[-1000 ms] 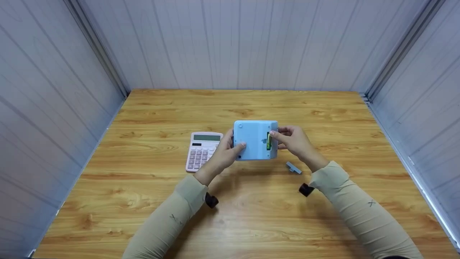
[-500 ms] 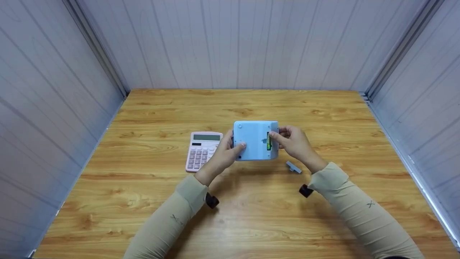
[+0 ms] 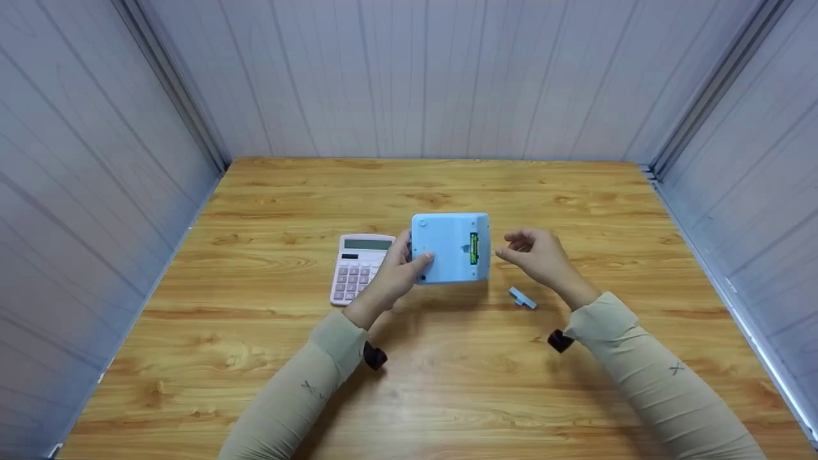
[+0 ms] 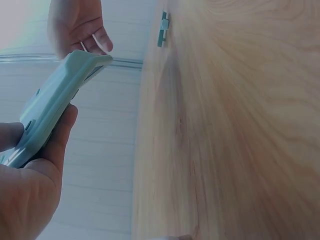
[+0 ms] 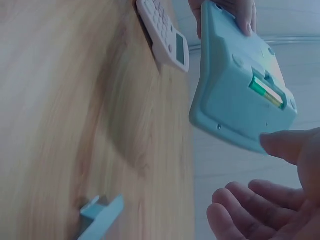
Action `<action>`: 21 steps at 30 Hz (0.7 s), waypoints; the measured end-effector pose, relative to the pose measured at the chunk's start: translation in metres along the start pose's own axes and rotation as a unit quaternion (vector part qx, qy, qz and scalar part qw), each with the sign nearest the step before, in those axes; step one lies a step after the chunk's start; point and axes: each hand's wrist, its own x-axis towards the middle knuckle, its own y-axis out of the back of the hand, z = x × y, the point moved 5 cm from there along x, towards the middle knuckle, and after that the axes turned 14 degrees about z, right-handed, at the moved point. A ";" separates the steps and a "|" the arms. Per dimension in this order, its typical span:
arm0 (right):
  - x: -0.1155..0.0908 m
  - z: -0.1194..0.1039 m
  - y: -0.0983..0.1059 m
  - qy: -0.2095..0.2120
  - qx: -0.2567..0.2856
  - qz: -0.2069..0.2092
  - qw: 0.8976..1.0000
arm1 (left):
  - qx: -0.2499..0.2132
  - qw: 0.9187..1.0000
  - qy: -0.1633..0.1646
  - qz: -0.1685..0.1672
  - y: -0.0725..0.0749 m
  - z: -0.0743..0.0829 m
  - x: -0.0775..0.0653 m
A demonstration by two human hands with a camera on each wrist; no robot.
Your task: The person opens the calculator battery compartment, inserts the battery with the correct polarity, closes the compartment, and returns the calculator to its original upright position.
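Observation:
My left hand (image 3: 399,275) grips a blue calculator (image 3: 447,249) by its left edge, thumb on the back, which faces me above the table. A green battery (image 5: 267,92) lies in the uncovered slot on that back, also visible in the head view. To the right of the calculator, my right hand (image 3: 537,255) is apart from it, fingers loosely bent and nothing between them. The small blue battery cover (image 3: 523,298) rests on the table below the right hand; its tab shows in the right wrist view.
A pink calculator (image 3: 354,271) lies face up on the wooden table (image 3: 447,383), partly behind the left hand. Pale panel walls (image 3: 409,76) stand at the back and both sides. A black wrist camera (image 3: 560,341) sits under the right cuff.
My right hand has let go of the blue calculator's right edge and moved off to the right. The calculator has shifted slightly left in my left hand, and the battery is now fully uncovered.

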 end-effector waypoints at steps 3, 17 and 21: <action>-0.001 0.007 0.002 0.004 -0.022 -0.013 1.000 | -0.006 1.000 -0.001 -0.001 0.001 -0.001 0.000; -0.008 0.034 0.003 0.006 -0.107 -0.094 0.990 | 0.001 1.000 0.009 0.006 0.004 -0.002 -0.001; -0.011 0.039 0.001 0.003 -0.126 -0.116 0.985 | 0.008 1.000 0.019 0.009 0.004 -0.002 -0.002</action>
